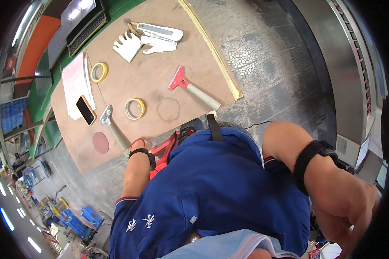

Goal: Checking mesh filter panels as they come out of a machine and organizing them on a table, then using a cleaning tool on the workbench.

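My left hand [139,143] is low by the near edge of the work table, close to the handle of a grey-headed scraper [117,131]. Its fingers are hidden, and a black band [144,156] circles the forearm behind it. Raised close at the far right, my right hand [347,207] has its fingers curled downward. What they hold, if anything, is lost at the dark rim. On the table lie a red-headed scraper [198,92], a roll of yellow tape [135,108] and another tape roll [99,72].
White gloves [129,46] lie beside a white-and-grey utility knife [160,31] on the brown table top [129,82]. A phone [86,110] rests by papers [75,82]; a reddish disc [100,142] is nearer. A red stool [162,151] stands under the table's edge, a metal cabinet [347,64] at right.
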Tool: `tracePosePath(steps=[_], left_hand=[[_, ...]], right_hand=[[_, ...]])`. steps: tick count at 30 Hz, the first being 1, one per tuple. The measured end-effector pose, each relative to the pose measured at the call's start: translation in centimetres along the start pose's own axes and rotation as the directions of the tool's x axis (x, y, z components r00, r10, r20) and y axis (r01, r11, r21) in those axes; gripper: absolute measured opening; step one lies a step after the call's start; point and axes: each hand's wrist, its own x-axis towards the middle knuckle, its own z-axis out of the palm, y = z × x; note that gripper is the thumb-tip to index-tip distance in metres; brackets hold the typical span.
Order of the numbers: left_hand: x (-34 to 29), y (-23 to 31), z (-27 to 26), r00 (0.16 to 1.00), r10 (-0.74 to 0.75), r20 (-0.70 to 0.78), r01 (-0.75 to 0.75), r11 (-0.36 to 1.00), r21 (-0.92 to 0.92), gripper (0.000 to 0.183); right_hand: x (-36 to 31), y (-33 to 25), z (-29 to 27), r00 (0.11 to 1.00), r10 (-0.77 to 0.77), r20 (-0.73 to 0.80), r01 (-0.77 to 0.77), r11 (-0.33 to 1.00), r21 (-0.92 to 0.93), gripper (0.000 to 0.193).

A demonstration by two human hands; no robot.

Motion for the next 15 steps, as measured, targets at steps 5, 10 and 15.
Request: tracePosePath(steps=[5,10,15], left_hand=[[-0.7,0.3,-0.1,1.000,0.002,-0.003,-0.002,1.000,0.013,0.040],[-1.3,0.6,-0.4,1.000,0.009,-0.001,-0.009,0.999,0.034,0.040],[-1.7,0.6,-0.6,1.000,0.019,-0.002,-0.019,0.999,0.050,0.040]], right_hand=[[-0.1,2.4,0.1,0.997,-0.017,0.072,0.020,0.999,-0.046,0.021],[-0.2,2.4,0.1,0.996,-0.036,0.082,0.040,0.998,-0.048,0.019],[-0.2,2.3,0.2,0.995,-0.045,0.090,0.050,0.997,-0.053,0.017]])
